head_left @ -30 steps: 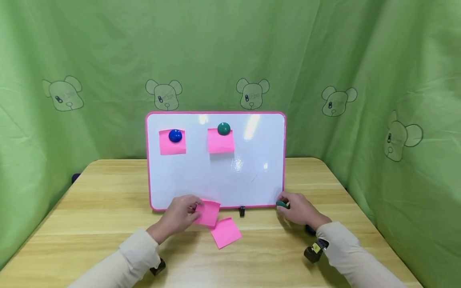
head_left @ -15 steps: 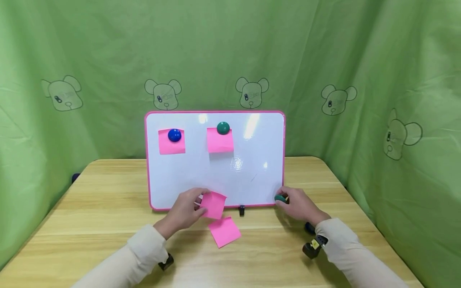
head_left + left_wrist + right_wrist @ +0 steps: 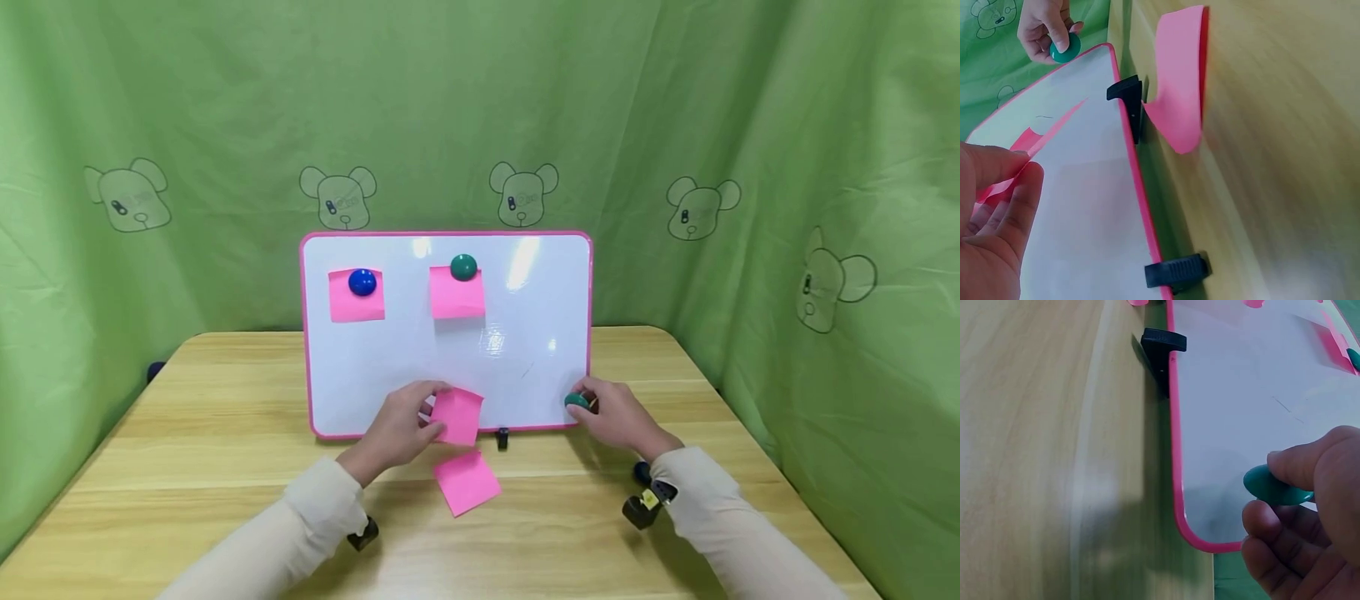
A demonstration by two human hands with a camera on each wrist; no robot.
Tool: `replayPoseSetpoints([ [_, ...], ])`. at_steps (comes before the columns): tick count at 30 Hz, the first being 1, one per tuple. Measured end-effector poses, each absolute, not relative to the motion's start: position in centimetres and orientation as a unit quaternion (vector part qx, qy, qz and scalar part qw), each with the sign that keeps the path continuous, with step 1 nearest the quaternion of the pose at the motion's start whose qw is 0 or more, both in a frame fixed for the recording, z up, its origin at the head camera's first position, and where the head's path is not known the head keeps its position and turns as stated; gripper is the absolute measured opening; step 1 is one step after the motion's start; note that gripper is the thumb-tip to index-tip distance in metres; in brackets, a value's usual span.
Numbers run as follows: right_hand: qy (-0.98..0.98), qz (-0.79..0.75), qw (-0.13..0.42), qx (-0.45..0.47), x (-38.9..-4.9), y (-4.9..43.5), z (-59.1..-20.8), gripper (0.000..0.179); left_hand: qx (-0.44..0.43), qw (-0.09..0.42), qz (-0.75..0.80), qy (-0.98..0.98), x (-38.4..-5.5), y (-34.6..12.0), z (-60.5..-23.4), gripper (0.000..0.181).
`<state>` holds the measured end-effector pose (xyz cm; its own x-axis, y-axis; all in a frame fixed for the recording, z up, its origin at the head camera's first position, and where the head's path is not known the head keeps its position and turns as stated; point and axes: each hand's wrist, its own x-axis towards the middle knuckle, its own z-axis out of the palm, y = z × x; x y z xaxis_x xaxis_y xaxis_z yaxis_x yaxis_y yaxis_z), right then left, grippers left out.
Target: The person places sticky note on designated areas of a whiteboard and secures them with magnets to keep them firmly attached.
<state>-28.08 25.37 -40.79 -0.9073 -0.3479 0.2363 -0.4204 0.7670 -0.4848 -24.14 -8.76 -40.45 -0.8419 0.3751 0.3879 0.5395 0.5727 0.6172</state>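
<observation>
My left hand [image 3: 401, 425] pinches a pink sticky note [image 3: 459, 417] by its left side, in front of the whiteboard's lower middle. In the left wrist view thumb and finger squeeze the note's edge. My right hand [image 3: 618, 412] holds a green round magnet [image 3: 1272, 485] between thumb and fingers, by the lower right corner of the whiteboard [image 3: 525, 358]. Up on the board, a blue magnet [image 3: 362, 282] lies over one pink note [image 3: 357, 308] and another green magnet [image 3: 463, 267] over a second note [image 3: 457, 302]. One more pink note [image 3: 467, 483] lies on the table.
The pink-framed board stands upright on the wooden table [image 3: 187, 467], held at its lower edge by black feet [image 3: 503, 438]. A dark blue magnet [image 3: 642, 473] lies beside my right wrist. Green curtain [image 3: 450, 100] hangs behind and at both sides.
My left hand has carried its note up and to the right. My right hand has raised the green magnet slightly and moved it a little left, across the board's corner.
</observation>
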Motion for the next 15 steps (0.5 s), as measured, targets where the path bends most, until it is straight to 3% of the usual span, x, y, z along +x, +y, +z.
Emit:
replayPoseSetpoints([
  [15,-0.934,0.284,0.084,0.198,-28.5,24.9,-39.9,0.010,-0.236,0.078,-0.370,-0.895,-25.5,-6.2,-38.7,0.048],
])
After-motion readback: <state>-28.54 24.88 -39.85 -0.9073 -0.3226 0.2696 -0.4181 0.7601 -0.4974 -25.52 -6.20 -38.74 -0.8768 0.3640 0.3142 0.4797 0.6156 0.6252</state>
